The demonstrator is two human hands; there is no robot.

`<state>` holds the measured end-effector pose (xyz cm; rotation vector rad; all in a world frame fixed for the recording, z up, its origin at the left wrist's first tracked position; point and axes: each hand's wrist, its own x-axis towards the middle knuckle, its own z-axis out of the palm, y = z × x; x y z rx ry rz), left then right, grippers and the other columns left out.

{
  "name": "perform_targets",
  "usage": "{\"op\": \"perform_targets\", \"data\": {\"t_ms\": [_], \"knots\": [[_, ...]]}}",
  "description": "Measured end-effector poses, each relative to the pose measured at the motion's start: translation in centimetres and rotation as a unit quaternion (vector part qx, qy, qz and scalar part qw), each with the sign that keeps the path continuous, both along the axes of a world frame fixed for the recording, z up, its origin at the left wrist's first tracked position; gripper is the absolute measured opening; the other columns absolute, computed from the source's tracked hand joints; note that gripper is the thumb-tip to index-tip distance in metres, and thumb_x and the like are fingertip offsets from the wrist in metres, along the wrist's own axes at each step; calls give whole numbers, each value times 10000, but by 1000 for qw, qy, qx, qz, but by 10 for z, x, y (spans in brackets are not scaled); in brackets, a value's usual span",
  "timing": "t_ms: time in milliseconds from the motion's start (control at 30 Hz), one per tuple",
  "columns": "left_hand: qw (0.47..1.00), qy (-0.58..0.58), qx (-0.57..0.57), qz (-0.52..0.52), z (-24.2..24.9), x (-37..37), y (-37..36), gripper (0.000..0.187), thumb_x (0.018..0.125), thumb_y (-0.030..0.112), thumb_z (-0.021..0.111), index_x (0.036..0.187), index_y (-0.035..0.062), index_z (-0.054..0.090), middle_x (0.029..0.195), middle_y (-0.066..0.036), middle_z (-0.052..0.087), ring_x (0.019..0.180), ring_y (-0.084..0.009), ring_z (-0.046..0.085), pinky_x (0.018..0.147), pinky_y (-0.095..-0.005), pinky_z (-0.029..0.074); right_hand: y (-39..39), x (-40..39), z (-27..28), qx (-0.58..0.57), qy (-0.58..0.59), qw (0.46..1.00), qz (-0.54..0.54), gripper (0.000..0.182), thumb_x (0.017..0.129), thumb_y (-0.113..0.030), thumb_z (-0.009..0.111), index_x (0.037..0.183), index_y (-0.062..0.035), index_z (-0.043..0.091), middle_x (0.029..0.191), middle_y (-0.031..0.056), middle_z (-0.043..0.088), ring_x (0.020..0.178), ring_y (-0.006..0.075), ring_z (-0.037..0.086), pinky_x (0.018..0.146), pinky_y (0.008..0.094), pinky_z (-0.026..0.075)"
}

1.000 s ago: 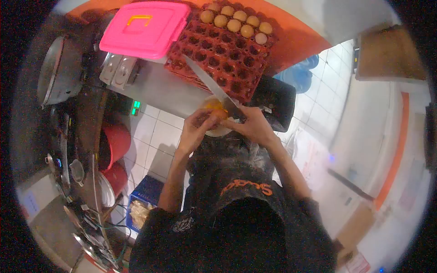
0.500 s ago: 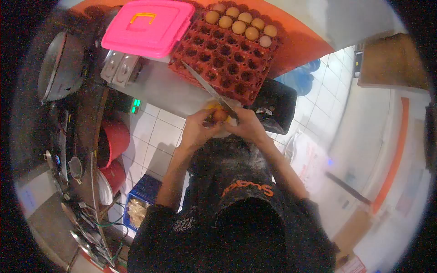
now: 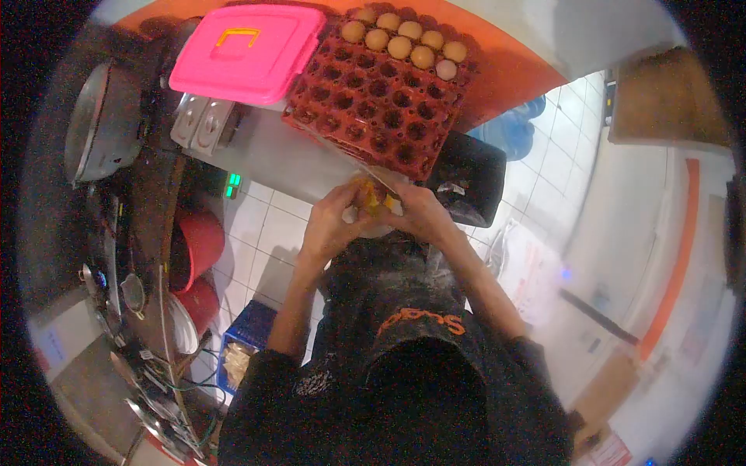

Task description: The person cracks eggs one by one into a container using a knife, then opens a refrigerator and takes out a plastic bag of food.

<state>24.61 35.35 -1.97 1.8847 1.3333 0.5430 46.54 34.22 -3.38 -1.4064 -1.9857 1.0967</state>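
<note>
My right hand (image 3: 422, 213) grips a knife (image 3: 359, 158), whose blade points up and left past the front edge of the red egg tray (image 3: 365, 87). My left hand (image 3: 328, 224) is curled around an egg close to the right hand, its fingers hiding most of the shell. Between the two hands shows yellow yolk (image 3: 374, 199), over a pale container (image 3: 378, 231) mostly covered by my fingers. Several brown eggs (image 3: 399, 47) sit in the far rows of the tray, and its nearer cups hold none.
A pink lidded box (image 3: 245, 54) stands left of the tray, above metal containers (image 3: 206, 124) on the counter. A black bin (image 3: 474, 175) is at the right. Red buckets (image 3: 198, 245) and a blue crate (image 3: 247, 342) stand lower left, beside a shelf with pans and utensils.
The whole brown egg seen between my hands is no longer visible there; yellow yolk shows instead. The knife blade has tilted flatter and the view has shifted slightly.
</note>
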Motion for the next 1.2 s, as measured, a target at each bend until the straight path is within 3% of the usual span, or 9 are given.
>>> {"op": "perform_targets", "data": {"t_ms": [333,533,633,667,800,833,933,1033,1200], "knots": [[984,88,131,-86,16,-8,4,510,779,58,710,1280,65,618,1295,-125,620,1160,-320,613,937,-403,542,-1,3,4,104,25,994,11,581,836,-144,703,1385,-102,518,1265,195,618,1137,399,609,973,445,509],[995,-39,70,-60,14,35,1,509,779,96,730,1277,67,626,1324,-136,610,1190,-332,603,985,-426,511,-30,23,17,-49,23,984,-170,512,842,-130,719,1326,-42,577,1168,169,684,1075,277,679,934,366,521],[984,-61,108,-130,-6,88,0,485,799,143,740,1266,60,634,1351,-152,600,1219,-341,590,1022,-432,486,-54,65,33,-65,57,960,-268,484,828,-205,719,1279,-73,609,1115,180,707,1003,342,694,859,420,547],[978,-124,73,-147,10,106,0,471,811,150,735,1262,58,637,1351,-156,602,1225,-341,588,1027,-432,482,-63,79,46,-81,91,946,-301,440,869,-75,720,1290,-19,605,1136,97,715,990,160,673,824,320,531],[977,-106,135,-123,55,139,19,404,862,156,700,1249,54,647,1340,-155,616,1223,-344,587,1024,-422,487,-86,124,66,-33,-14,928,-371,423,873,-98,738,1268,-22,608,1013,72,712,874,128,644,746,304,520],[982,-129,108,-90,48,140,35,391,866,149,692,1243,54,650,1323,-161,623,1210,-351,591,1012,-426,492,-92,130,64,-4,-23,922,-386,411,872,-102,743,1252,-20,611,973,66,710,827,121,634,715,303,517],[968,-96,224,-54,44,116,128,377,872,135,670,1239,53,647,1274,-177,637,1185,-369,592,995,-448,491,-108,132,71,-99,-82,897,-423,421,891,-259,729,1232,-40,617,974,161,732,888,303,714,794,397,542],[939,13,341,50,19,97,227,437,860,111,653,1291,58,606,1234,-174,652,1190,-376,582,984,-468,491,-119,121,55,-61,-41,897,-435,309,900,-165,746,1143,-21,620,795,19,618,587,77,481,495,285,406],[962,76,259,-50,-34,64,314,567,838,119,674,1383,76,520,1215,-164,663,1177,-376,595,970,-468,505,-124,100,46,-42,-14,904,-425,316,915,-252,734,1139,-50,643,721,8,601,539,86,489,486,297,414]]}}
